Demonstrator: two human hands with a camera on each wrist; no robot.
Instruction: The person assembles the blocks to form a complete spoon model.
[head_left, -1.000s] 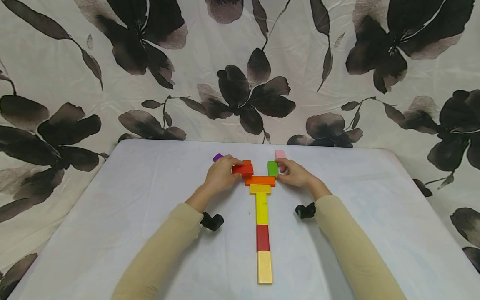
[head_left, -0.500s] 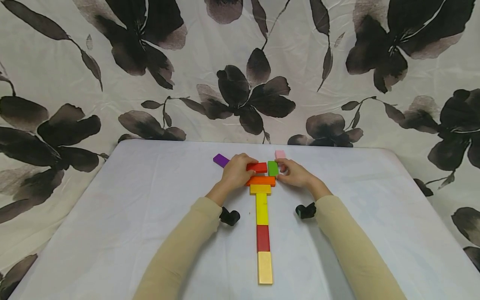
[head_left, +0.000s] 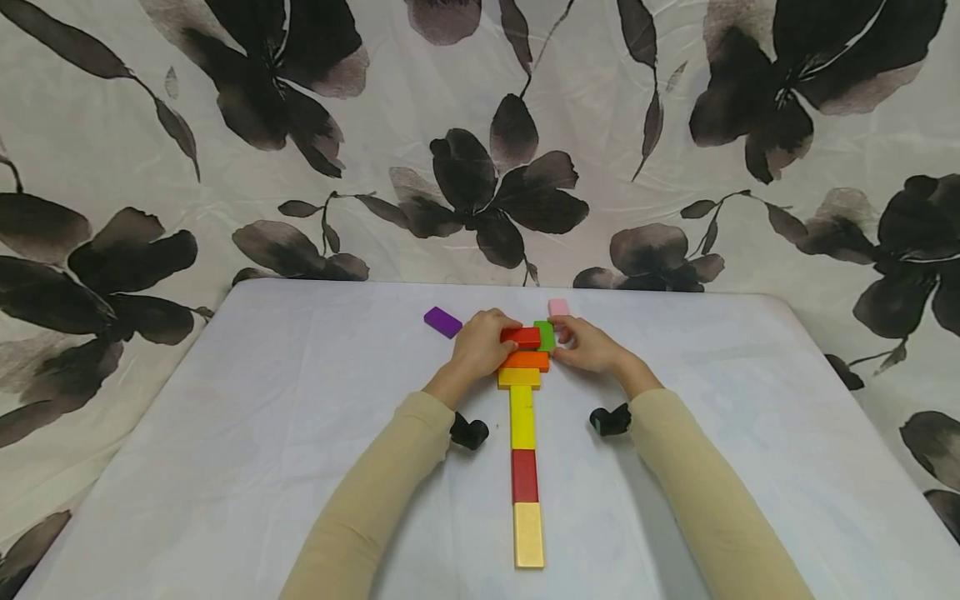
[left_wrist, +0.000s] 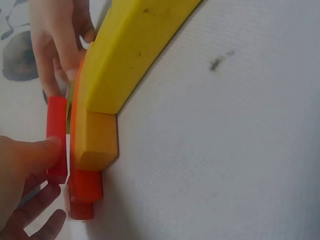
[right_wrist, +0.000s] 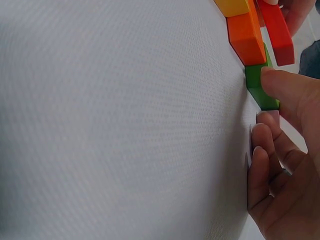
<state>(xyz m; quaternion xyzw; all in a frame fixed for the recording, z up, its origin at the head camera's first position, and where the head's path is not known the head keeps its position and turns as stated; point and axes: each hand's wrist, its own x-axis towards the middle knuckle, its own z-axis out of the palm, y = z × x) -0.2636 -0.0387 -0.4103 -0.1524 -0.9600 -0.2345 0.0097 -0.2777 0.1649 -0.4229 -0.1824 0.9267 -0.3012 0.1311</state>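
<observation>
My left hand (head_left: pixel 480 343) pinches a red block (head_left: pixel 525 337) between thumb and fingers. In the left wrist view the red block (left_wrist: pixel 56 140) hangs over the row, with a gap between it and the orange block (left_wrist: pixel 89 186). My right hand (head_left: pixel 588 344) holds a green block (head_left: pixel 545 333) by its ends, the thumb (right_wrist: pixel 280 82) on its near end. The green block (right_wrist: pixel 257 82) stands at the right end of the orange block. In the head view the red block's right end overlaps the green one. Another orange-red block (left_wrist: pixel 81 211) shows beyond the orange one, hidden from the head view.
Toward me runs a line of blocks: amber (head_left: pixel 519 378), yellow (head_left: pixel 522 417), dark red (head_left: pixel 525 476) and pale yellow (head_left: pixel 528 535). A purple block (head_left: pixel 443 322) lies back left, a pink block (head_left: pixel 558 307) just behind the green one. A floral cloth (head_left: pixel 300 200) hangs behind the white table (head_left: pixel 225 467).
My left hand has carried the red block rightward, from the left end of the orange block to over its right part. The purple block has come into full view. My right hand stays put.
</observation>
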